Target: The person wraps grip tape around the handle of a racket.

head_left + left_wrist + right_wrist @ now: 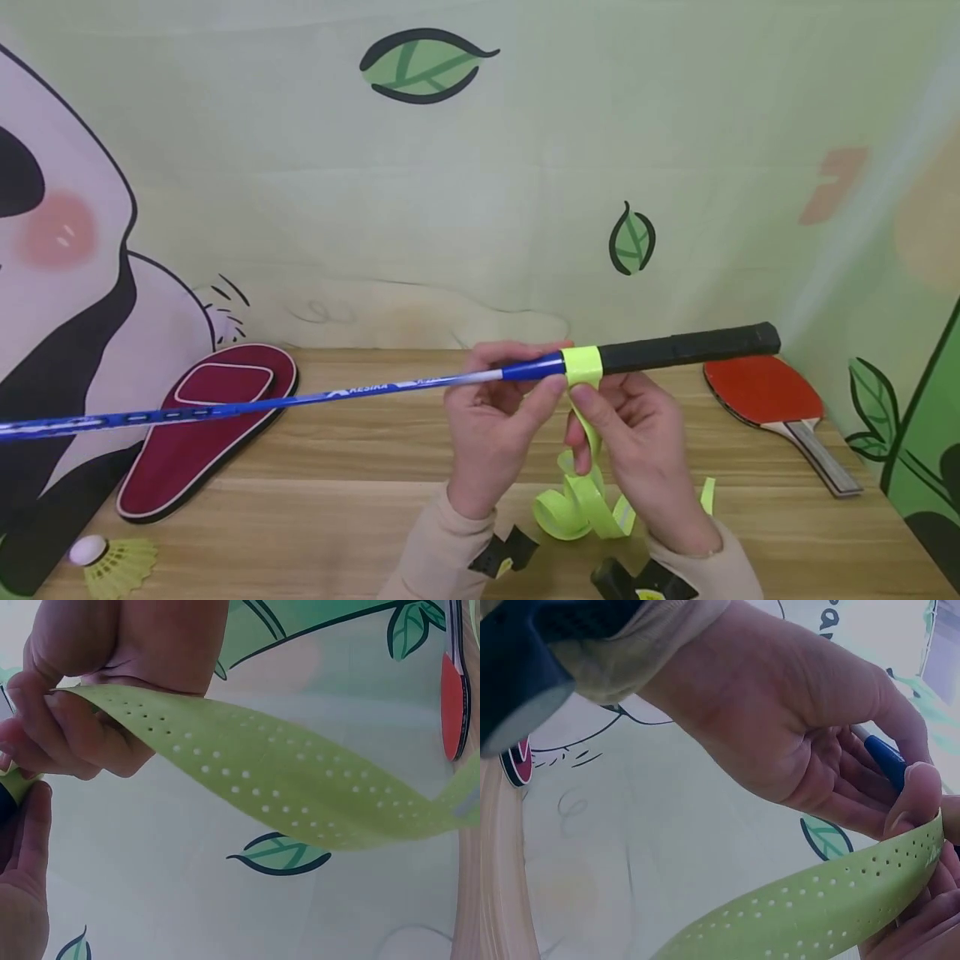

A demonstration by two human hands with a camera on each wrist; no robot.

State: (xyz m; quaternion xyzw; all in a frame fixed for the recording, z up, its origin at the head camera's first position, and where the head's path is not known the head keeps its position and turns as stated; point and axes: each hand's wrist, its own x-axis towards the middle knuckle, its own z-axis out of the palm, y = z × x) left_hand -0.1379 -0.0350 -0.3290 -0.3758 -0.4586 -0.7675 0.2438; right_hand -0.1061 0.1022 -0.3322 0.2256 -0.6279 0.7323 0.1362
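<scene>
a: where is the racket (528, 368) held?
b: above the table (337, 467), its shaft pointed to nine o'clock, its black handle (690, 344) to three. its blue cone is pinched narrowly by the left hand (487, 442), fingers behind it.
a: and the tape (582, 367)?
b: wrapped in one band at the handle's inner edge; just below, it is pinched between thumb and fingers of the right hand (645, 446). loose curls are hung toward six o'clock, between the wrists.
a: what room is left?
b: at three, the butt is seen above the table's back edge, overlapping the paddle (768, 392) in view; the paddle's grip is set near the right edge. toward nine, the case (187, 458) is crossed by the shaft in view, well apart from the left hand. the shuttlecock (116, 567) is placed at eight.
</scene>
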